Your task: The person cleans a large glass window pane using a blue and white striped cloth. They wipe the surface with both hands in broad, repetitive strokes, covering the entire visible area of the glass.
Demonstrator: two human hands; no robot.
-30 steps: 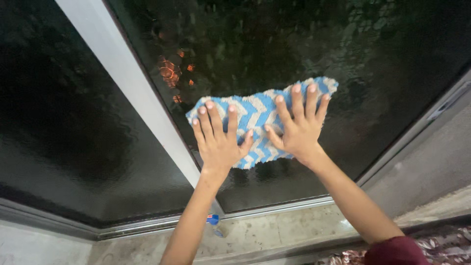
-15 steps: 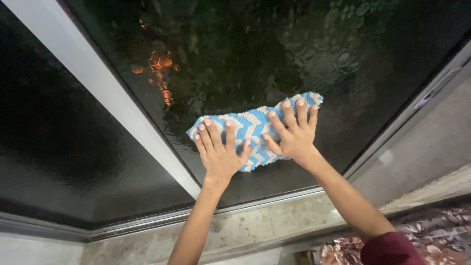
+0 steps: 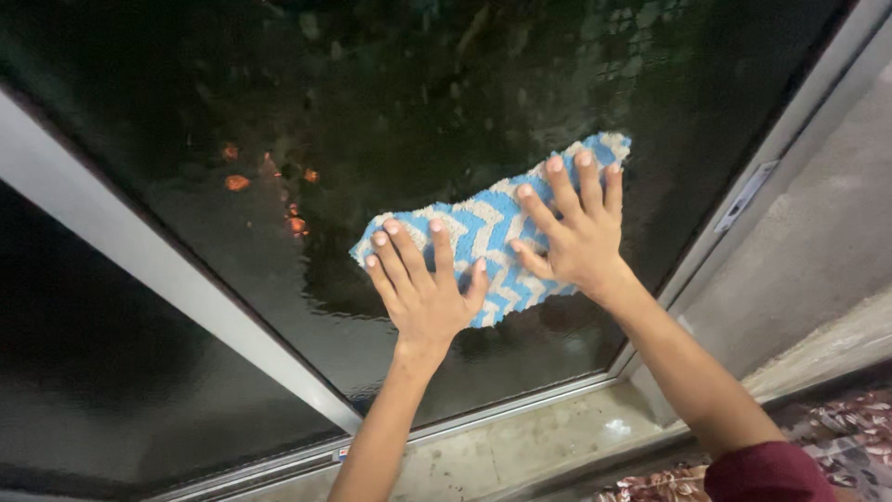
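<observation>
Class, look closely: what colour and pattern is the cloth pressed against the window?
The cloth has blue and cream zigzag stripes, seen in the head view.

A cloth (image 3: 483, 232) (blue and cream zigzag) is pressed flat against the dark glass (image 3: 418, 102), which is framed in pale metal (image 3: 167, 307).

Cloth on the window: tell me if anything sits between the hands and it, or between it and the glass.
Nothing visible does. The left hand and right hand lie flat, fingers spread, directly on the blue-and-white zigzag cloth, which lies against the dark textured glass. The grey frame bar stands off to the left, clear of the cloth.
</observation>
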